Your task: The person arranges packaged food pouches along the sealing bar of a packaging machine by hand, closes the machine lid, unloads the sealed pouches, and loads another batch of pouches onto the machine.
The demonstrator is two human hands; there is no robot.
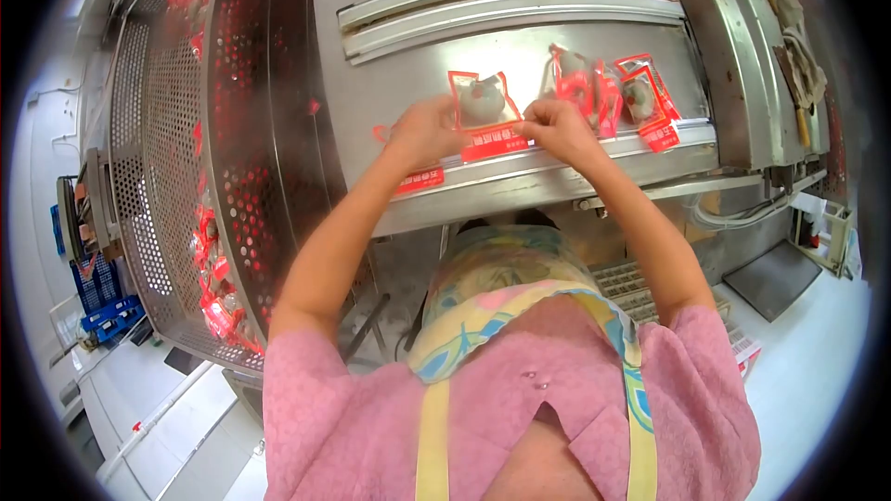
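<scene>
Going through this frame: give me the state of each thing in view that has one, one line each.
Middle pouch: filled; seal unclear
Left hand: at the middle pouch's left edge; grip unclear
Right hand: fingers bent, pinching that pouch's right edge
Rightmost pouch: filled, lying down; seal unclear
Perforated bin: holding red packs
Apron: worn

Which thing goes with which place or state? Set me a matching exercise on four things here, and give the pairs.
1. Clear plastic packet with red edges
2. Perforated grey metal trough
3. Blue plastic crates
4. Multicoloured patterned cloth apron

A. holding red packaging
B. worn over the pink shirt
C. between bare left hand and bare right hand
D. near the picture's left edge

Pairs: 1-C; 2-A; 3-D; 4-B
</scene>
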